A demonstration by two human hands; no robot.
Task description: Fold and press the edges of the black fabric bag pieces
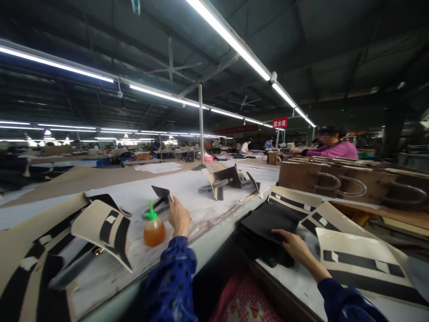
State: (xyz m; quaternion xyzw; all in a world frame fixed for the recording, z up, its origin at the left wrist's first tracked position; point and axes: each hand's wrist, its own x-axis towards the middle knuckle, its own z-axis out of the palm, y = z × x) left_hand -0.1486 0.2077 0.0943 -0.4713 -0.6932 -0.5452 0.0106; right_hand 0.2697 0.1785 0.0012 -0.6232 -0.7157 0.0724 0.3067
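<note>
My left hand (pixel 179 217) is closed, pinching the edge of a dark flat piece (pixel 161 192) above the white-covered table. Just left of that hand stands a squeeze bottle (pixel 154 232) of amber liquid with a green nozzle cap. My right hand (pixel 296 246) rests with fingers stretched out on a stack of black sheets (pixel 271 221); its thumb is not clearly visible. Cream panels with black strips (pixel 363 257) lie to the right of this hand. On the left, more cream and black panels (pixel 100 226) lie curled and overlapping, one near a gold-coloured metal fitting (pixel 99 251).
Further along the table sit partly assembled black and cream pieces (pixel 231 179) by a white post (pixel 201 125). A row of brown bags with clear handles (pixel 335 179) stands at the right. Behind them is a co-worker in a purple top (pixel 338 150). A gap separates the two work surfaces.
</note>
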